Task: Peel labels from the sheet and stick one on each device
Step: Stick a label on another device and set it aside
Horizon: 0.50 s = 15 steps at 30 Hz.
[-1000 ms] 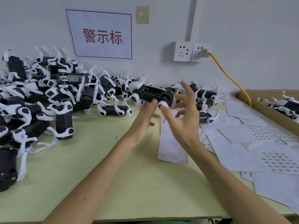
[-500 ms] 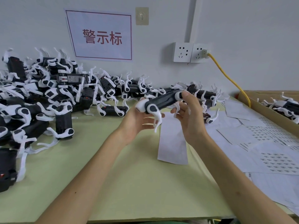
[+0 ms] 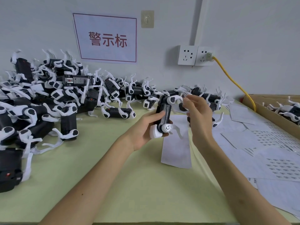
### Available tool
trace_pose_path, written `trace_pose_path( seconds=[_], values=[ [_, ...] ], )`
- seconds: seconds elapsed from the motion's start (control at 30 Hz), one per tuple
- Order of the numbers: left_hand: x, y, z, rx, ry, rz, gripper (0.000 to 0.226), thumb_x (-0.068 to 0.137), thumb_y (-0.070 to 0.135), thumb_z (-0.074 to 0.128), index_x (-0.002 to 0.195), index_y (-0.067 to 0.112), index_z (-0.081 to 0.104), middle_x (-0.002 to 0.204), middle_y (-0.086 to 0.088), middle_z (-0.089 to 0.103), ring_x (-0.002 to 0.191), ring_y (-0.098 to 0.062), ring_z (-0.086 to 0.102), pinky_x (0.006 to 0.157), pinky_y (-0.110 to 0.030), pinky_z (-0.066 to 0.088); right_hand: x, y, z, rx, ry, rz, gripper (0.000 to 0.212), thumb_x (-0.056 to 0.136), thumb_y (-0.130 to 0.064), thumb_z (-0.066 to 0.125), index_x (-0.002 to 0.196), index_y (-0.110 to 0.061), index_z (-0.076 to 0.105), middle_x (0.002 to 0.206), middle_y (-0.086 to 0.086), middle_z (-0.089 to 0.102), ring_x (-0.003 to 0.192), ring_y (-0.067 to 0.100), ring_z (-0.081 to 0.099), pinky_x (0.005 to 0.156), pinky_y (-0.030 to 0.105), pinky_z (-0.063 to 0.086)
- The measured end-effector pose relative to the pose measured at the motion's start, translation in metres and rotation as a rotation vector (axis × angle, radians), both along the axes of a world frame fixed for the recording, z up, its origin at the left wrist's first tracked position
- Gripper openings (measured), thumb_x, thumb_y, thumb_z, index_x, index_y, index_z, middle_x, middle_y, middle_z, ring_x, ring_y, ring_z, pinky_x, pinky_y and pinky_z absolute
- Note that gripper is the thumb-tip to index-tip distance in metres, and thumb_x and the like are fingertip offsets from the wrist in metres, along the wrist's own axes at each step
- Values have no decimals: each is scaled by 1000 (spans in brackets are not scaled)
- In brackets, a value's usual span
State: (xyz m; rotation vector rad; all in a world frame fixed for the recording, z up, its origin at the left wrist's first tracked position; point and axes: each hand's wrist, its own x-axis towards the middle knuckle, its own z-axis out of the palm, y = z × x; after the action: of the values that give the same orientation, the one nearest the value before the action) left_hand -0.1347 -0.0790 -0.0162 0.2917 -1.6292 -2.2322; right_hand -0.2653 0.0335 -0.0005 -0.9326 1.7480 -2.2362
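Your left hand [image 3: 146, 130] is clamped around a black-and-white robot dog [image 3: 166, 108], held above the green bench [image 3: 129, 184] with its body roughly upright. Your right hand [image 3: 199, 114] pinches a small label [image 3: 186, 95] just beside the dog's upper leg (label sheets [image 3: 276, 166] lie at right, a pile of dogs [image 3: 48, 98] at left).

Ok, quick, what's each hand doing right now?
Left hand: grips the device round its black body.
Right hand: pinches what looks like a small label beside the device.
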Motion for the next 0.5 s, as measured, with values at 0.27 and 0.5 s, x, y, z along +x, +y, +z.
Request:
trace_pose_path(
  seconds=[0.27,0.5],
  values=[
    [-1,-4,2,98,75,141,22,95,29,60,108,13,67,86,-2,72,76,-13,69,76,-30,54,-1,4,6,72,25,222,20,95,-5,62,79,-17,67,84,1,69,75,12,63,74,25,46],
    [-3,1,0,-39,58,154,36,100,23,60,133,10,61,114,-11,71,114,-25,69,99,-33,53,7,2,3,116,100,291,19,97,-3,61,83,-14,69,92,6,70,79,19,68,79,32,51]
  ],
)
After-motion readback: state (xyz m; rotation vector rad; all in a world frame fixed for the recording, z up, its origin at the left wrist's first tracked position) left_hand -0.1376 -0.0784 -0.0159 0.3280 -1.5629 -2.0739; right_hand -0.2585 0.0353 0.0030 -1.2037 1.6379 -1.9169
